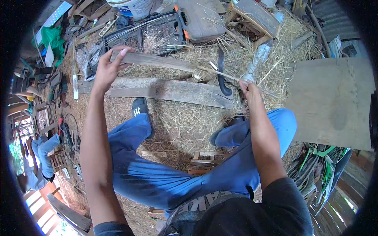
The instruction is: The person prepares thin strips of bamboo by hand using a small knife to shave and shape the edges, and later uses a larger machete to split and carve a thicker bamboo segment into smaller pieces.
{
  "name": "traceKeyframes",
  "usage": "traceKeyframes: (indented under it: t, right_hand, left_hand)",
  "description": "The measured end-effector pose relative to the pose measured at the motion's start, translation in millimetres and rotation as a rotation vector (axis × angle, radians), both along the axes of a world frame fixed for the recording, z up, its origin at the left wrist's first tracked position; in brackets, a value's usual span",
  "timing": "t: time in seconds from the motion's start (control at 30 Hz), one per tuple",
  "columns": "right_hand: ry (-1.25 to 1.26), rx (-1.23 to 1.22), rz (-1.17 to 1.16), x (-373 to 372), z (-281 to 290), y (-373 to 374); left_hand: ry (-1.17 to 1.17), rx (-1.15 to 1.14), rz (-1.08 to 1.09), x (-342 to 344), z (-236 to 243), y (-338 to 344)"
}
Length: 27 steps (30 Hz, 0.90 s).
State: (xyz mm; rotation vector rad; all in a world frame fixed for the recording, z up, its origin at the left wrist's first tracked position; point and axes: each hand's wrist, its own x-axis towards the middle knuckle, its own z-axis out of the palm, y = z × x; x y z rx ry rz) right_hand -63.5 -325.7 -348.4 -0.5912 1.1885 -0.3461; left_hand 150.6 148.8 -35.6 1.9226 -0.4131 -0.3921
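Both my left hand (111,66) and right hand (250,89) are gripping a wooden strip (157,60) near the far edge of the plank (173,90); end grips are probably suiting its light, flexible length.

The head view comes from the left one of two wide fisheye cameras worn side by side on the person's head. It looks steeply down and forward, upright and unmirrored, so its left is the person's left. Nearest lies the dark shirt (232,218), along the lower edge; the blue trousers (157,185) spread beyond it, and the left hand (108,70) and right hand (252,93) show in the upper half, farther off. The straw-strewn floor (177,124) lies below them, with a grey case (204,19) near the top edge. Straight edges bend toward the rim, where a round black border cuts off the corners
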Motion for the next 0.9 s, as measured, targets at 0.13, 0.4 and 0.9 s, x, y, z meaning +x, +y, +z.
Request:
traceKeyframes:
  t: [0.13,0.4,0.9]
  right_hand:
    - [0.053,-0.026,-0.035,0.7,3.1,1.8]
    - [-0.222,-0.871,0.371,41.1,145.9,85.4]
    - [-0.495,-1.223,0.737,50.4,181.5,150.7]
  left_hand:
    - [0.17,-0.048,0.066,7.3,-20.5,22.1]
    - [0.088,-0.001,0.126,3.0,3.0,-21.7]
    - [-1.171,0.209,-0.263,-60.3,38.8,-122.3]
